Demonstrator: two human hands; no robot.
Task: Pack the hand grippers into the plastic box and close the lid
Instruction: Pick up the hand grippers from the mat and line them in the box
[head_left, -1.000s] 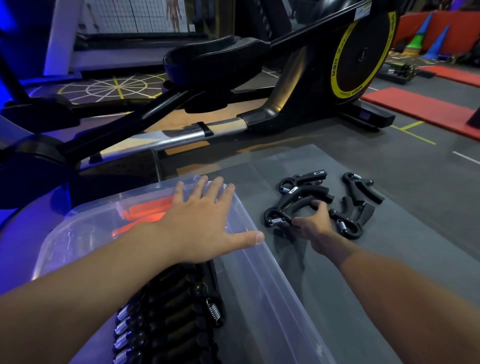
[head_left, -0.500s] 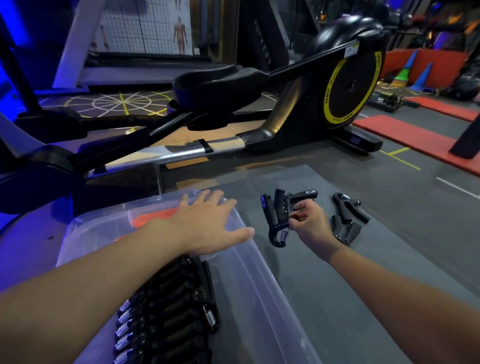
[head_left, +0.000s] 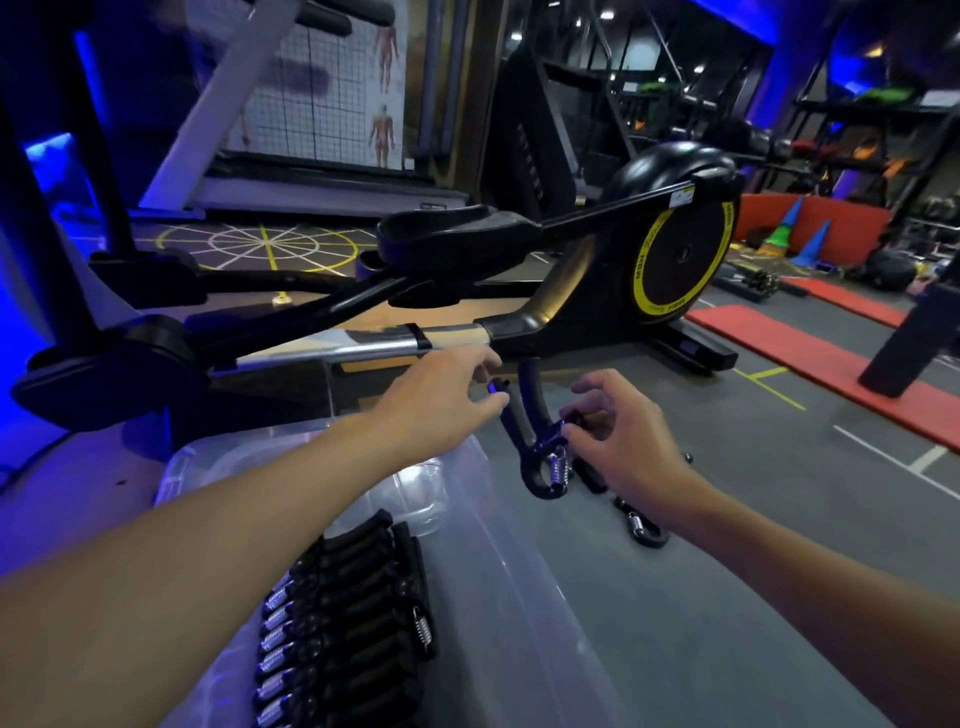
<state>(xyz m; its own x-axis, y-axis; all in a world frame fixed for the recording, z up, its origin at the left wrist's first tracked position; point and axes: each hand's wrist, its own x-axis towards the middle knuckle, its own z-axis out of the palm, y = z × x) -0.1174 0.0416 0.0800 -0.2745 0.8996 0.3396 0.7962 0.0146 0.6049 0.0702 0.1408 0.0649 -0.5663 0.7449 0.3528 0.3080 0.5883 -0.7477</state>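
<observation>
Pinching black hand gripper (head_left: 524, 452) (silver spring (head_left: 558, 467) lowest), left hand (head_left: 441, 405), right hand (head_left: 623, 441)

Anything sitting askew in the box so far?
Yes: in the clear plastic box, one black hand gripper lies crosswise against the neat row of black grippers, its spring on the opposite side.

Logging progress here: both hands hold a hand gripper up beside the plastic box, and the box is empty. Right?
Not quite: the head view shows the plastic box already holds a row of packed grippers. The rest stands: left hand and right hand both hold a raised gripper beside it.
</observation>
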